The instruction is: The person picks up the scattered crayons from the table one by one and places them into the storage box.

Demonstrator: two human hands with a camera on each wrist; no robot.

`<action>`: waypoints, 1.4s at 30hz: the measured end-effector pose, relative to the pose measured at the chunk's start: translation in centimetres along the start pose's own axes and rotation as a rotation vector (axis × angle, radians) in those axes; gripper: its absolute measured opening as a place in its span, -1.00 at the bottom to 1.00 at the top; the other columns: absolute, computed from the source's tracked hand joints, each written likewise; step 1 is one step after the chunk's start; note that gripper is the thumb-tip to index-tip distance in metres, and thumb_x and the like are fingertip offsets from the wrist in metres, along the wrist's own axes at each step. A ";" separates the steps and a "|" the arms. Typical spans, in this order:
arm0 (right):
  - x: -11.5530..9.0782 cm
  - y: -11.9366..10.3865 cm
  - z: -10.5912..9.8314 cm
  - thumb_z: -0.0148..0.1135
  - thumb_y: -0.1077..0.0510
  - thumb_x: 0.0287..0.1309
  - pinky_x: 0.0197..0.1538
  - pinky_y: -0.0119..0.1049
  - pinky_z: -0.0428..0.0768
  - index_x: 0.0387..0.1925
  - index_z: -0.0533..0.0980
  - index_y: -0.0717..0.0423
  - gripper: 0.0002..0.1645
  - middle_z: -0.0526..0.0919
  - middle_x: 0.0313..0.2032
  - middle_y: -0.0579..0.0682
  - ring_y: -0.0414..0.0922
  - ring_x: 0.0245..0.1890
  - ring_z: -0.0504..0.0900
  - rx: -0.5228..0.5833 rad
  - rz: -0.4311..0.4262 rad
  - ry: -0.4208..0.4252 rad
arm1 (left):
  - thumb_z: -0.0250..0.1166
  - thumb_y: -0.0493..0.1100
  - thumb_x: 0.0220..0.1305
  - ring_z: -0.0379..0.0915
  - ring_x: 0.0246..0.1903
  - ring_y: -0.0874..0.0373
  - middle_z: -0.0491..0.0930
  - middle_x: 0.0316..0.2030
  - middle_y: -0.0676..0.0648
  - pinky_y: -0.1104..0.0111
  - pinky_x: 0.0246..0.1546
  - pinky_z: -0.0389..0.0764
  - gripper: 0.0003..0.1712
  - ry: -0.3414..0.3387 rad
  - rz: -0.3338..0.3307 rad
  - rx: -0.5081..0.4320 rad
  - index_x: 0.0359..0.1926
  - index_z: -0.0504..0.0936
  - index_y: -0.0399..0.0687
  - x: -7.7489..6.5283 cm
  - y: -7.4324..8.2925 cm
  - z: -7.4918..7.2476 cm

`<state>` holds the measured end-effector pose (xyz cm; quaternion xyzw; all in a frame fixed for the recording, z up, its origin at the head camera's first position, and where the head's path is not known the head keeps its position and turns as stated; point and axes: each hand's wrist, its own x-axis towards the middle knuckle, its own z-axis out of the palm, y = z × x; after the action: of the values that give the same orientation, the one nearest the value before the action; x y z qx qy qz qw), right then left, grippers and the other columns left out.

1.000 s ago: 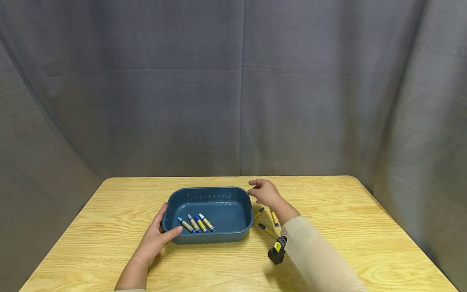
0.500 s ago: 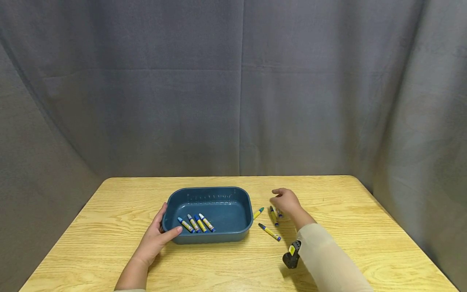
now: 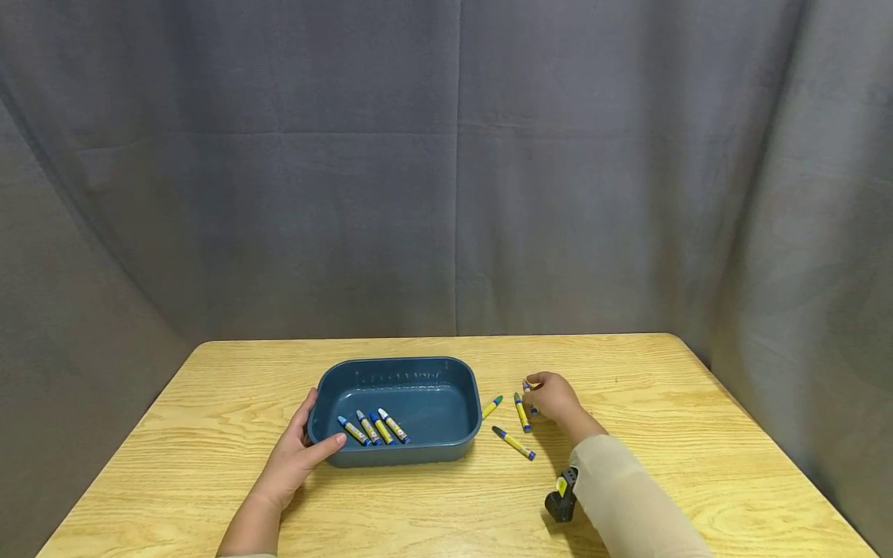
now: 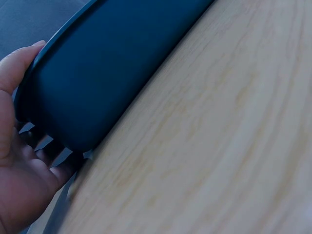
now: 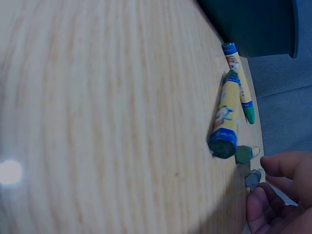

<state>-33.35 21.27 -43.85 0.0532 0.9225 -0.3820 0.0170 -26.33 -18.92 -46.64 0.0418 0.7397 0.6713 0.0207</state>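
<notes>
A dark teal plastic bin point(image 3: 405, 456) sits on the table, with several crayons point(image 3: 375, 426) lying side by side in its front left part. My left hand point(image 3: 296, 457) grips its left end, thumb over the rim and fingers along the outside wall, as the left wrist view shows too point(image 4: 29, 180). To the right of the bin, my right hand point(image 3: 554, 397) has thumb and fingers at either side of a pale-tipped crayon point(image 5: 253, 179). The hand partly covers that crayon in the head view. Close by lie a dark-tipped crayon point(image 3: 522, 412), another crayon point(image 3: 513, 443) and a green-tipped one point(image 3: 492, 407).
The wooden table point(image 3: 418, 511) has a rounded back edge, and a grey curtain point(image 3: 446, 194) hangs behind and at both sides. A black wrist camera point(image 3: 561, 496) is strapped below the right sleeve point(image 3: 628, 496).
My right hand has moved from the bin's right rim rightward and down to the pale-tipped crayon, its fingers closing around it. The left hand and bin have stayed in place.
</notes>
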 end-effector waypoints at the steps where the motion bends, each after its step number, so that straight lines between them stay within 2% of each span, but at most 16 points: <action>1: 0.0 0.0 0.1 0.20 0.27 0.23 -0.23 -0.25 0.63 0.22 0.41 0.42 -0.46 0.56 0.05 0.37 0.06 -0.13 0.64 -0.004 0.001 -0.001 | 0.33 -0.23 0.21 -0.03 0.48 -0.18 -0.13 0.55 -0.25 0.78 -0.02 0.31 0.14 0.001 -0.002 0.002 0.57 -0.25 -0.02 0.0 0.0 0.0; 7: 0.1 -0.2 0.3 0.18 0.32 0.21 -0.23 -0.25 0.65 0.20 0.43 0.45 -0.48 0.56 0.05 0.38 0.08 -0.14 0.65 -0.035 -0.001 -0.002 | 0.33 -0.20 0.21 -0.03 0.49 -0.20 -0.13 0.55 -0.25 0.78 -0.02 0.31 0.14 0.006 -0.013 0.013 0.57 -0.26 0.00 -0.1 -0.1 -0.2; 15: 0.0 -0.5 0.2 0.10 0.35 0.17 -0.27 -0.31 0.52 0.19 0.44 0.44 -0.48 0.57 0.07 0.39 0.06 -0.13 0.58 -0.108 -0.017 -0.005 | 0.34 -0.22 0.21 0.04 0.45 -0.19 -0.09 0.54 -0.28 0.75 -0.04 0.36 0.14 0.011 -0.016 0.007 0.57 -0.25 -0.01 -0.1 -0.2 -0.1; 19: 0.0 -0.5 0.2 0.07 0.35 0.21 -0.38 -0.36 0.48 0.23 0.41 0.44 -0.47 0.54 0.07 0.40 -0.03 -0.30 0.58 -0.051 -0.009 -0.005 | 0.34 -0.23 0.20 0.06 0.45 -0.19 -0.08 0.53 -0.29 0.74 -0.06 0.38 0.14 0.010 -0.017 -0.001 0.57 -0.25 -0.02 -0.2 -0.2 -0.1; 22: 0.1 -0.7 0.1 0.08 0.33 0.27 -0.40 -0.38 0.50 0.25 0.38 0.44 -0.47 0.52 0.08 0.41 -0.05 -0.35 0.57 -0.005 -0.010 -0.001 | 0.34 -0.23 0.20 0.04 0.45 -0.18 -0.10 0.54 -0.28 0.75 -0.05 0.37 0.14 0.009 -0.016 -0.004 0.57 -0.25 -0.02 -0.1 -0.3 -0.1; 25: 0.0 -1.4 -0.2 0.12 0.28 0.29 -0.25 -0.28 0.59 0.26 0.37 0.42 -0.46 0.49 0.10 0.41 0.06 -0.17 0.60 0.015 -0.025 0.001 | 0.34 -0.23 0.20 0.03 0.46 -0.18 -0.11 0.54 -0.27 0.75 -0.04 0.36 0.14 0.007 -0.013 -0.007 0.57 -0.25 -0.03 -0.1 -0.3 -0.2; 27: -0.1 -2.0 -0.4 0.12 0.28 0.29 -0.15 -0.20 0.61 0.27 0.37 0.41 -0.46 0.49 0.11 0.41 0.15 -0.04 0.58 0.022 -0.039 -0.002 | 0.34 -0.23 0.20 0.03 0.46 -0.18 -0.11 0.54 -0.27 0.75 -0.03 0.36 0.14 0.006 -0.011 -0.010 0.57 -0.25 -0.03 -0.1 -0.2 -0.1; 30: -0.2 -3.1 -0.6 0.09 0.30 0.28 -0.07 -0.15 0.58 0.29 0.37 0.37 -0.45 0.50 0.12 0.39 0.20 0.06 0.54 0.045 -0.064 -0.013 | 0.34 -0.23 0.20 0.05 0.45 -0.18 -0.09 0.53 -0.29 0.74 -0.04 0.37 0.14 0.004 -0.008 -0.013 0.57 -0.25 -0.03 -0.2 -0.2 -0.1; 35: 0.0 -4.8 -0.5 0.07 0.32 0.27 -0.24 -0.30 0.49 0.31 0.37 0.33 -0.44 0.51 0.09 0.34 0.08 -0.08 0.54 0.100 -0.101 -0.021 | 0.34 -0.23 0.20 0.03 0.46 -0.18 -0.13 0.54 -0.27 0.74 -0.02 0.36 0.14 0.002 -0.005 -0.007 0.57 -0.26 -0.03 -0.1 0.0 0.0; 42: 0.2 -7.1 0.2 0.08 0.33 0.24 -0.32 -0.39 0.45 0.29 0.40 0.31 -0.44 0.55 -0.03 0.26 -0.08 -0.25 0.53 0.154 -0.144 -0.031 | 0.33 -0.23 0.21 -0.03 0.48 -0.20 -0.15 0.55 -0.25 0.76 -0.01 0.32 0.13 0.002 0.002 0.008 0.57 -0.25 -0.03 0.1 0.0 0.0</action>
<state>-34.36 16.17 -39.07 -0.0179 0.8915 -0.4527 -0.0005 -26.39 -18.92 -46.66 0.0419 0.7424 0.6683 0.0194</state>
